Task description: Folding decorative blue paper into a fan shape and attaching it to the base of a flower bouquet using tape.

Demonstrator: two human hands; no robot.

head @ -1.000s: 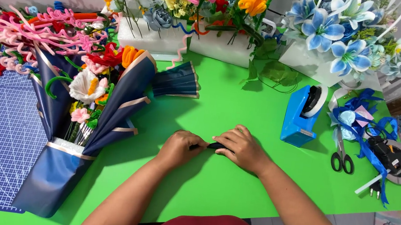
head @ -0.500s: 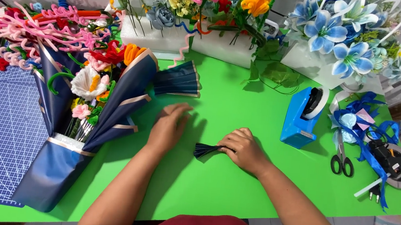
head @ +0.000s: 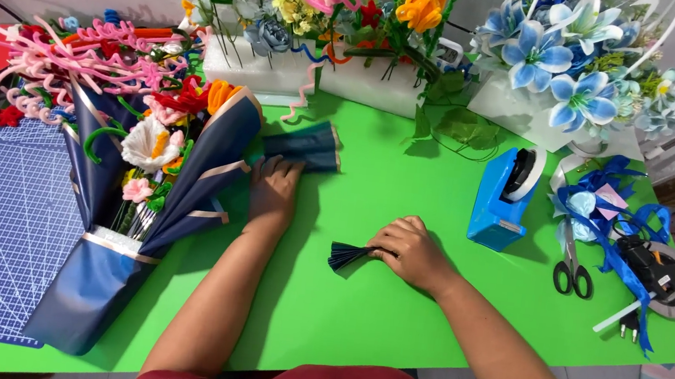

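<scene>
1. The right hand (head: 415,253) is closed on the pinched end of a small pleated blue fan (head: 347,255), which lies on the green tabletop (head: 390,322) just to its left

2. The left hand (head: 274,189) lies flat, fingers reaching a folded blue paper (head: 304,145) just beyond them; it grips nothing

3. A wrapped bouquet (head: 142,193) lies just left of that hand, a blue tape dispenser (head: 504,196) beyond the right hand

4. Risk, as judged: a loosened pinch would let the pleats spring apart; a careless reach could nudge the bouquet
</scene>
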